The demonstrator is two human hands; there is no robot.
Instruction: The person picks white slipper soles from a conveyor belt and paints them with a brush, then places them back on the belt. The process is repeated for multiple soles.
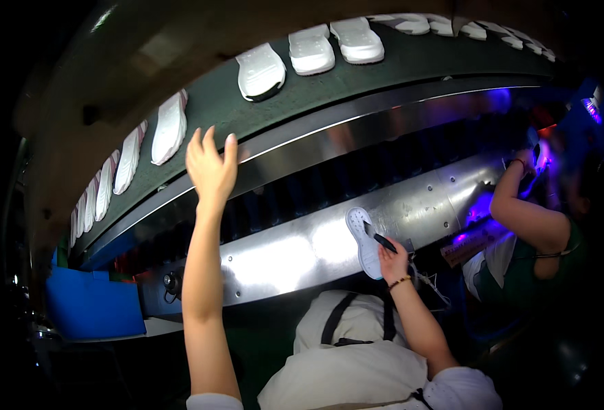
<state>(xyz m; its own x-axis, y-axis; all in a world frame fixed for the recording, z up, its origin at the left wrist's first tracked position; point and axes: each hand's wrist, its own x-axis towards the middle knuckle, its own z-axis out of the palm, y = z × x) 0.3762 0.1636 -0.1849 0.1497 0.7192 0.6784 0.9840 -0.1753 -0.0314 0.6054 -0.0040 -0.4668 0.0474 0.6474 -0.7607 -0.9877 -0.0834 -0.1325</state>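
**Sole in right hand, left hand up at the conveyor**

Right hand [392, 263] holds a white shoe sole [363, 242] upright against the steel panel [295, 249], fingers closed round its lower end together with a dark brush or pen-like tool [378, 238] lying across the sole's face. Sole looks light, thin and somewhat flexible, probably foam or rubber; not fragile. Best held by the edges or the narrow waist, since the flat face may be freshly coated.

Left hand [210, 167] raised, fingers spread and holding nothing, near the belt's metal rim.

Above, a dark green conveyor belt [329, 89] carries a row of white soles [261, 72]. Blue bin [93, 304] at lower left. Another person's arm [527, 219] works at right under violet light. Room dim, cramped.
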